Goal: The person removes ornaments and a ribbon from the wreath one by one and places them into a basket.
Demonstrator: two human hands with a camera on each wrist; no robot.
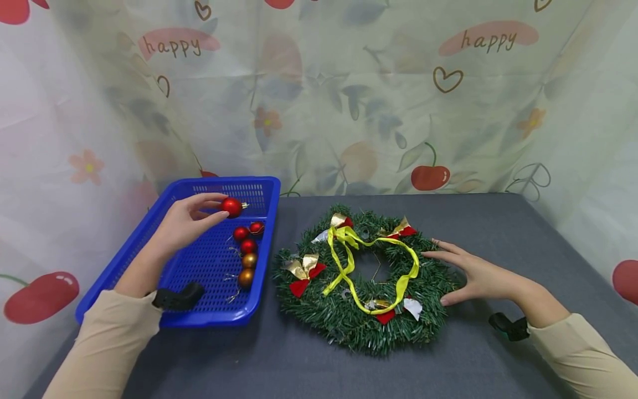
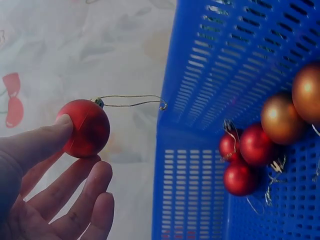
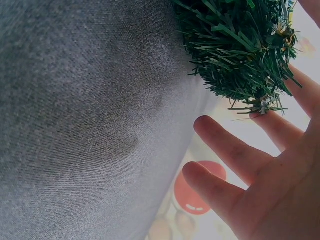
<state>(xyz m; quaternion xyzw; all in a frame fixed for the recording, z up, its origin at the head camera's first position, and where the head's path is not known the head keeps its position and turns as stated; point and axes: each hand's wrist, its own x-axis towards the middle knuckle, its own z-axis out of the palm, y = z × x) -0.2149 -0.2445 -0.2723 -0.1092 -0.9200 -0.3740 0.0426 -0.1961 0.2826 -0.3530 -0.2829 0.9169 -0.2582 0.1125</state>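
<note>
My left hand [image 1: 191, 221] pinches a red bauble [image 1: 231, 207] between thumb and fingers, up over the blue basket [image 1: 269, 249]. From the bauble's cap a thin gold loop [image 2: 132, 101] sticks out, seen in the left wrist view. Inside the basket lie several more baubles, red [image 1: 248, 246] and gold [image 1: 245, 278]. A green wreath [image 1: 319, 313] with red and gold bows [image 1: 305, 271] and a yellow ribbon [image 1: 416, 266] lies on the table. At its right edge my right hand [image 1: 480, 277] spreads its fingers, fingertips right at the needles.
The grey table [image 1: 319, 371] runs back to a patterned curtain [image 1: 319, 111] that also hangs at both sides. The basket's raised wall stands just left of the wreath. A dark strap device [image 1: 508, 327] sits at the right wrist, another [image 1: 179, 297] at the left.
</note>
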